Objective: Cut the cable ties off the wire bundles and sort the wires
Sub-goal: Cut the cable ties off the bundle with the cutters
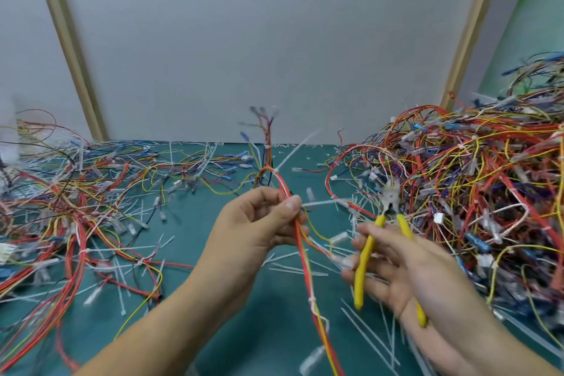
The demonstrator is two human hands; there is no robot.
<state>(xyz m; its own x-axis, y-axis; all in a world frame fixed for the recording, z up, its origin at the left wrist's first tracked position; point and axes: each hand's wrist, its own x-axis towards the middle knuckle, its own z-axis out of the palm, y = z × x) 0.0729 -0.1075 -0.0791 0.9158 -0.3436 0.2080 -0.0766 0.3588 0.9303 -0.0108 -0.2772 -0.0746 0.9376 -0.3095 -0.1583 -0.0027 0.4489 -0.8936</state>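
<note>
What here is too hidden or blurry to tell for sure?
All in the head view:
1. The cutters' tip is blurred against the right wire pile; blades open or closed is unclear.
2. The right hand is motion-blurred; how it grips the handles is unclear.
3. The wire bundle pinched by the left hand runs off the bottom edge, hiding its lower end.

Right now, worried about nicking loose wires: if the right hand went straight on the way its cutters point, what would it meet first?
Probably the right-side wire heap: the right hand aims its cutters into its edge, though depth is unclear.
</note>
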